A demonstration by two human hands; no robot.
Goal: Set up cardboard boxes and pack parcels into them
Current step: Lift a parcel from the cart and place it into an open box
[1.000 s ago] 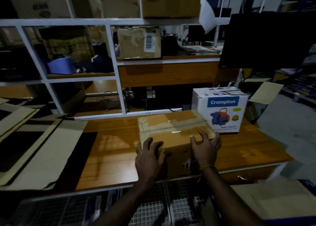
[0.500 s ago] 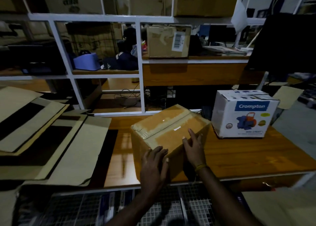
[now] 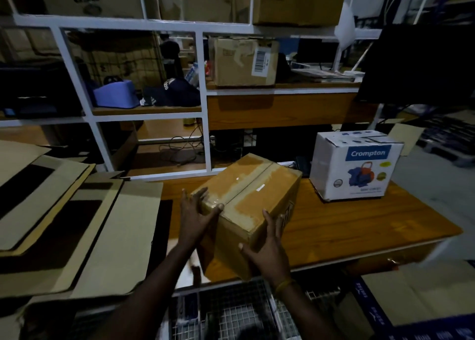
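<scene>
The taped cardboard box (image 3: 246, 211) sits in the lower centre of the frame, tilted, its near lower corner over the front edge of the worktop (image 3: 347, 226); whether it rests on the wood or is carried cannot be told. The right hand (image 3: 267, 252) presses against its near side face, fingers spread and reaching up along the right edge. The left hand (image 3: 196, 215) lies flat on the left end, fingers straight, thumb over the taped top corner. Both hands clasp the box between open palms.

Below the worktop edge, a wire mesh basket (image 3: 231, 314) fills the bottom centre. At the left of the frame, flattened cardboard sheets (image 3: 84, 226) lie stacked and overlapping. Right of centre, well apart from the held box, a white Crompton carton (image 3: 357, 167) stands upright on the worktop. Beyond, a white-framed shelf (image 3: 203, 103) holds a brown labelled box (image 3: 244, 62) in the upper centre and a blue object (image 3: 115, 94) to the left.
</scene>
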